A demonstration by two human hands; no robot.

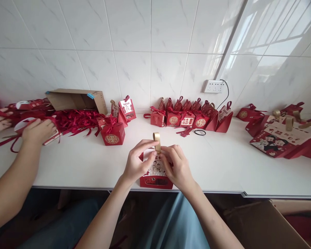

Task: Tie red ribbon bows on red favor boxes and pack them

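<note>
Before me at the table's front edge stands a red gift box [155, 182] with a white printed front and a small window low down. A gold ribbon loop [157, 137] rises from its top. My left hand [142, 159] pinches the base of the loop between thumb and forefinger. From the other side my right hand [176, 165] has its thumb and fingers closed at the same spot, on the ribbon where it meets the box top. Both hands hide the upper sides of the box.
Finished red boxes [186, 119] line the wall, and more boxes [277, 138] stand at right. A square red box [113, 134], a heap of red ribbons [80, 121] and an open carton [75, 98] lie left. Another person's hands [38, 131] work at far left.
</note>
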